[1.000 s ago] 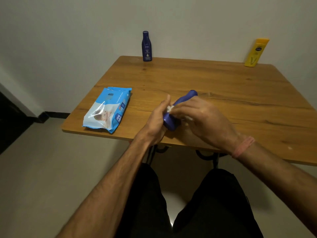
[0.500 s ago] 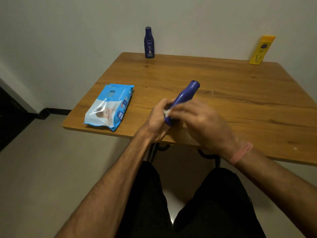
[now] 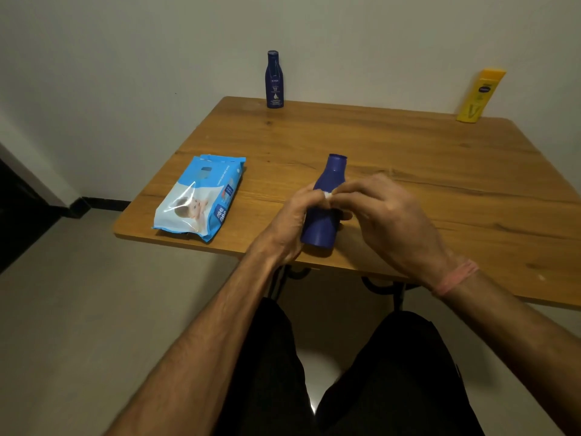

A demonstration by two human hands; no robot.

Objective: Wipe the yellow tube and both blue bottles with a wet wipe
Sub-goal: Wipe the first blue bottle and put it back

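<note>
Gripping the near blue bottle [image 3: 323, 215] about its middle, the left hand [image 3: 290, 223] has its fingers curled round the body, the bottle tilted with its cap end away from the person and its base over the near part of the wooden table [image 3: 408, 158]. Right hand [image 3: 386, 215] lies against the same bottle from the other side, its fingertips pinching a small white wet wipe [image 3: 328, 195] pressed to the bottle's upper shoulder (only a scrap of the wipe shows between the two hands). Whether the bottle's base touches the tabletop cannot be told.

Second blue bottle [image 3: 274, 79] stands upright at the far edge of the table, close to the wall. Yellow tube [image 3: 480, 96] stands at the far right corner, leaning back toward the wall, well apart from both hands.

Pack of wet wipes [image 3: 199, 196], blue and white, lies flat near the table's left edge, just beside the left hand but not touching it. A pink band [image 3: 457, 280] circles the right wrist
</note>
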